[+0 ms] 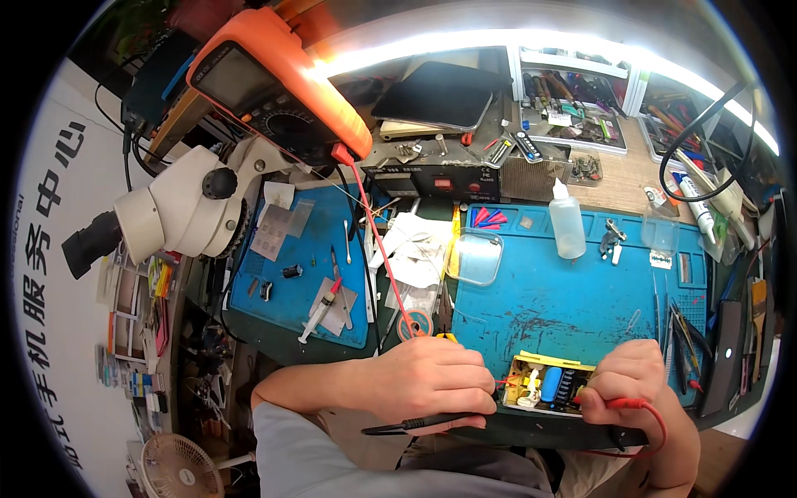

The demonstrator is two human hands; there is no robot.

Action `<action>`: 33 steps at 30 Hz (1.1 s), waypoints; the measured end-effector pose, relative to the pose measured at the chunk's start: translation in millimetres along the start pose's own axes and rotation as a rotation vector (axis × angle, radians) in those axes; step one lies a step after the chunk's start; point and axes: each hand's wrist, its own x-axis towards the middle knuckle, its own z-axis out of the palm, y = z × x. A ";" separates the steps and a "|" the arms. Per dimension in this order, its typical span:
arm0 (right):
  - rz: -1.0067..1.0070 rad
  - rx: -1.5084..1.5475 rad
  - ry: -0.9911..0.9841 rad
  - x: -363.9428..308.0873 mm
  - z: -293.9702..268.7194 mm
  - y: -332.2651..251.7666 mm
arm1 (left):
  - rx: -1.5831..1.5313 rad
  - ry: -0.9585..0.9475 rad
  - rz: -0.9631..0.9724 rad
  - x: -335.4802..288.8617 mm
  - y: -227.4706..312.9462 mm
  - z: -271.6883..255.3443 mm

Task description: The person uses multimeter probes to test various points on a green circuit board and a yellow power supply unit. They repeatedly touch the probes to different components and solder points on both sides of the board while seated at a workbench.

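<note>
My left hand (433, 375) is closed around a black multimeter probe (403, 427), whose rear end and lead point left. My right hand (624, 375) grips a red multimeter probe (624, 403); its red lead loops down past my wrist. Between the hands, at the mat's front edge, lies an opened yellow-edged power unit (521, 401). A blue cylindrical capacitor (551, 384) and dark and white parts show inside it. The probe tips are too small or hidden to tell what they touch. An orange multimeter (332, 108) stands at the upper left, with a red lead plugged in.
A white microscope (178, 207) stands left above a smaller blue mat (324, 224) with a syringe (320, 315). On the large blue mat (540, 299) are a clear bottle (567, 222) and a clear tray (477, 257). Tweezers and pliers (685, 340) lie right. A fan (178, 469) is lower left.
</note>
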 end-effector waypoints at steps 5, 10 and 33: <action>0.003 -0.007 -0.002 -0.2 -2.3 -0.4 | 0.004 -0.008 -0.008 3.9 1.5 -1.7; 0.001 -0.004 -0.014 -1.0 -1.8 -0.2 | -0.004 0.001 -0.007 3.5 1.6 -0.4; -0.073 0.088 0.164 -9.2 1.8 6.3 | 0.031 -0.053 -0.055 12.6 1.8 -4.7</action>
